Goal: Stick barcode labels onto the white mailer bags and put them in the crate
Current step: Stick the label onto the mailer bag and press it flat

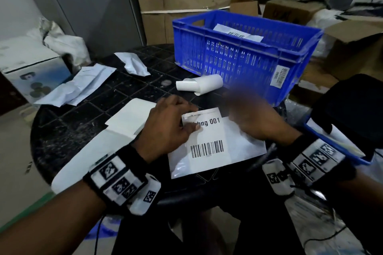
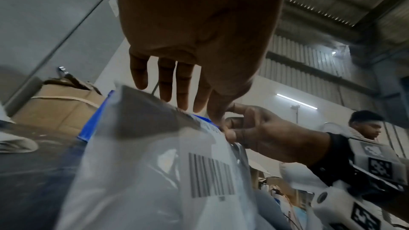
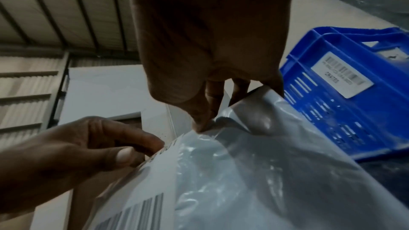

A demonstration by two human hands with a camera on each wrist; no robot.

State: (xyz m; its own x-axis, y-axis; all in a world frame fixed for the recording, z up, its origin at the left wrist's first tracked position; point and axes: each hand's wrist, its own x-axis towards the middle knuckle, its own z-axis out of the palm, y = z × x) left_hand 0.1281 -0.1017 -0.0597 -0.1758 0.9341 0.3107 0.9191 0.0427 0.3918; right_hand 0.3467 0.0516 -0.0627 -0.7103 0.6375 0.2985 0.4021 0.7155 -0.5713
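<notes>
- Torn cardboard boxes (image 1: pixel 182 6) stand behind the worktop's (image 1: pixel 62 130) far edge.
- A printed white box (image 1: pixel 31 68) sits off its left edge.
- A grey cabinet (image 1: pixel 87 2) rises beyond the far-left corner.

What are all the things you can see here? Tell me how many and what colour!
Mailer bag: one, white, on the table under both hands.
Label: one, white with black barcode, on that bag.
Crate: one, blue, back of table, a labelled bag inside.
Label roll: one, white, before the crate.
Loose bags: several, white, left on the table.
Table: one, black.
Boxes: several, brown, behind.
Left hand: pinches the label.
Right hand: pinches the bag's top edge.
</notes>
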